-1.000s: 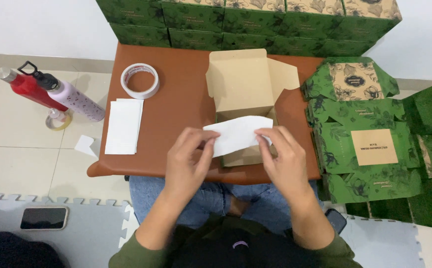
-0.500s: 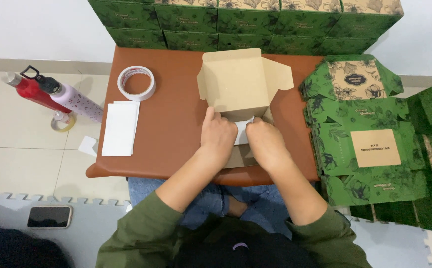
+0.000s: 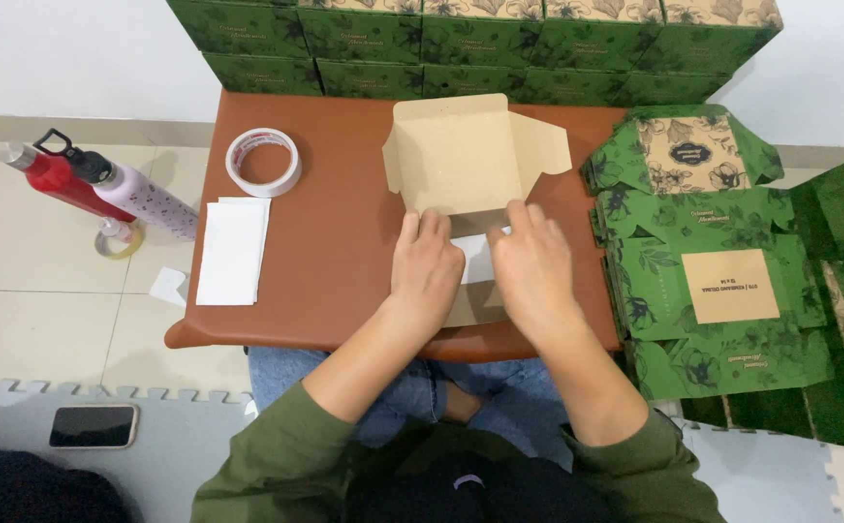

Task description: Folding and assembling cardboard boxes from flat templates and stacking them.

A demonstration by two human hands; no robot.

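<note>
Left hand [image 3: 429, 268]: lies flat, palm down, on the near part of the open box, fingers pointing away; grip holds nothing, it presses the white sheet's left edge.
Right hand [image 3: 532, 268]: flat beside the left one, fingers spread over the right part of the same sheet; grip wide, pressing down, closed on nothing.
White sheet [image 3: 476, 260]: between the two hands, inside the box, mostly covered by them.
Box [image 3: 461, 155]: brown cardboard, open, at the middle of the counter; its lid stands up behind the hands, side flaps out.
Counter [image 3: 330, 232]: small, reddish-brown, over the person's knees.
Stack of white sheets [image 3: 233, 251]: left part of the counter, well apart from the hands.
Tape roll [image 3: 263, 162]: just beyond that stack.
Bottles [image 3: 102, 184]: one red, one pale, lying on the floor at left.
Flat green boxes [image 3: 722, 281]: piled right of the counter.
Stacked green boxes [image 3: 461, 44]: along the far wall.
</note>
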